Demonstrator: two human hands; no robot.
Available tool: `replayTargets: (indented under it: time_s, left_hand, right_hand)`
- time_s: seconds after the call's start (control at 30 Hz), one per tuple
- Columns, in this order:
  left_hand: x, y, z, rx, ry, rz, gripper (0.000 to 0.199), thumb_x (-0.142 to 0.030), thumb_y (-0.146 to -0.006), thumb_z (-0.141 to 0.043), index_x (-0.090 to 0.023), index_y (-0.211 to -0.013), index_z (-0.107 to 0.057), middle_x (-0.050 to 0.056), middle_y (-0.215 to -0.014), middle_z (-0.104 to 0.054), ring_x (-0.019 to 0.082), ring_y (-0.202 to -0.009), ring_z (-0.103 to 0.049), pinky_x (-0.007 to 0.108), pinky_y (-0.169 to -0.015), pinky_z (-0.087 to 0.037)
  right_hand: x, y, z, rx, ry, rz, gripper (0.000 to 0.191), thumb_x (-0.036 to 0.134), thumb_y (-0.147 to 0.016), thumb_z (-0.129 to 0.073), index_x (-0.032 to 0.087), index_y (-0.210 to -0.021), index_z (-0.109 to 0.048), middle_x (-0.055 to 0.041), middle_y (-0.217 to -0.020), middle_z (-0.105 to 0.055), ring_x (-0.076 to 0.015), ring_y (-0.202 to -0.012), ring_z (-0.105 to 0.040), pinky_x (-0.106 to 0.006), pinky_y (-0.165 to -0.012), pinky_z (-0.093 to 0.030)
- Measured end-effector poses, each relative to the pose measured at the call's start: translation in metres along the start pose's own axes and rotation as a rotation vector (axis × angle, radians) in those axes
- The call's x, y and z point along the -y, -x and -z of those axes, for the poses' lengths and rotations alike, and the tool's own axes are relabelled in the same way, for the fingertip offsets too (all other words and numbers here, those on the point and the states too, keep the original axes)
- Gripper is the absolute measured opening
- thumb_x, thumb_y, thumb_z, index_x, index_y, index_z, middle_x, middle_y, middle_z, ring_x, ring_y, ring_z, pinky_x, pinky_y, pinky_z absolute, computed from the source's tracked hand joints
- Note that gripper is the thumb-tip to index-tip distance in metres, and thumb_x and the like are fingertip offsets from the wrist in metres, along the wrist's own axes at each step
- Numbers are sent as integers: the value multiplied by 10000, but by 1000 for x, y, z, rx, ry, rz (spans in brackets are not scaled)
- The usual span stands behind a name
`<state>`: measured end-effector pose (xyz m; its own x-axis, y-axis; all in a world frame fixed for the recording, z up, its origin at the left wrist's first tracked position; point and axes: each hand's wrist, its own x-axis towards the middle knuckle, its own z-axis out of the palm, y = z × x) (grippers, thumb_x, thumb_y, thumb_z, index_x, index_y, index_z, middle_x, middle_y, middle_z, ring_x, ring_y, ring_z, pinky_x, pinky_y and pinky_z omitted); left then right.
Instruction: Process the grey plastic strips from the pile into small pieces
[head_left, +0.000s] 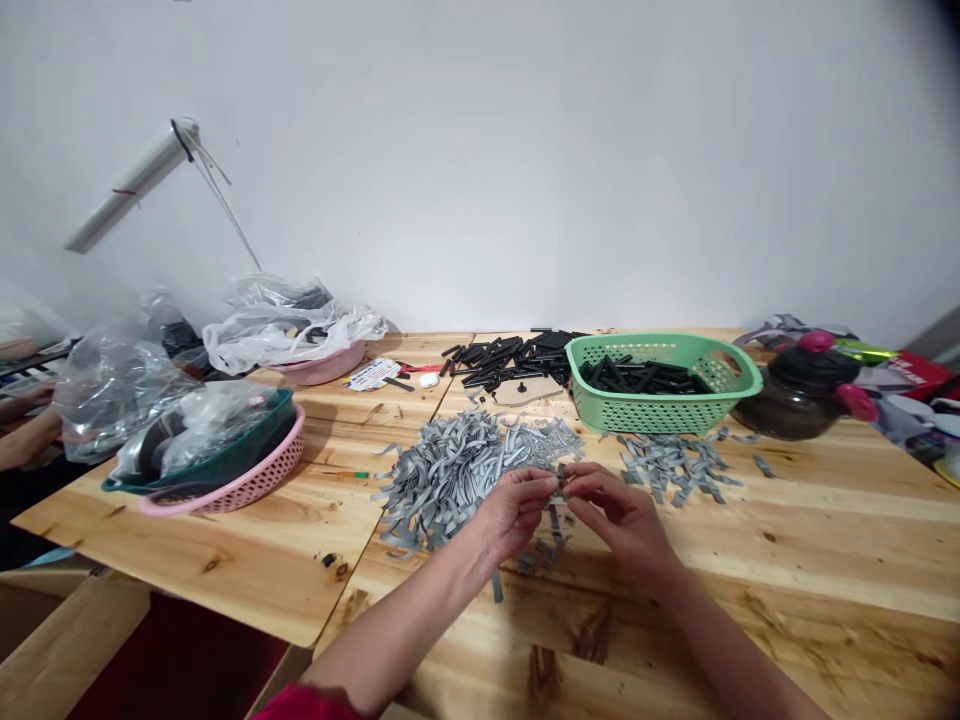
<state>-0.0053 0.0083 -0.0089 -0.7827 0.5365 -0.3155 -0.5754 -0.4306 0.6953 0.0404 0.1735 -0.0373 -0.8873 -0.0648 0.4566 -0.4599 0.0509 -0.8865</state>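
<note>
My left hand (510, 510) and my right hand (619, 520) meet above the pine tabletop (757, 560), their fingertips pinching a small grey strip piece (559, 480) between them. Its exact shape is partly hidden by my fingers. A large heap of grey strips (457, 480) lies just beyond and left of my left hand, with loose pieces under my wrists. To the right of my right hand lies a smaller grey heap (671, 465). Neither hand touches the black rods farther back.
A green plastic basket (660, 410) holds black rods, and more black rods (510, 360) lie beside it. A dark pot with pink handles (806, 392) stands at the right. Plastic bags fill a pink basket (225, 480) at the left, where another person's arm (26, 440) enters.
</note>
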Motion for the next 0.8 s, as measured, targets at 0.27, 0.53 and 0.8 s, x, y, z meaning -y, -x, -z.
replayTargets:
  time_s: [0.27, 0.53, 0.8]
  left_hand:
    - [4, 5, -6, 28, -128, 37, 368, -203, -459, -879, -110, -606, -555, -96, -451, -343, -17, -375, -149, 180, -376, -8]
    - [4, 5, -7, 35, -135, 62, 394, -201, -439, -883, -114, -601, -535, -99, -446, -337, -20, -375, -165, 172, -380, -10]
    - [2, 4, -5, 18, -102, 64, 367, -167, -448, -872, -104, -609, -548, -100, -443, -327, -19, -375, -155, 169, -374, -9]
  right_hand:
    - [6, -2, -3, -164, -254, -189, 334, 303, -833, -716, 240, -1065, -483, 15, -801, -647, -103, -748, -604, -215, -728, -497]
    - [8, 1, -7, -170, -148, -128, 300, 311, -884, -647, 273, -1095, -437, 17, -848, -621, -105, -752, -601, -205, -686, -520]
    - [5, 3, -6, -202, -32, -61, 214, 278, -901, -611, 269, -1062, -470, -5, -918, -609, -118, -819, -620, -223, -722, -559]
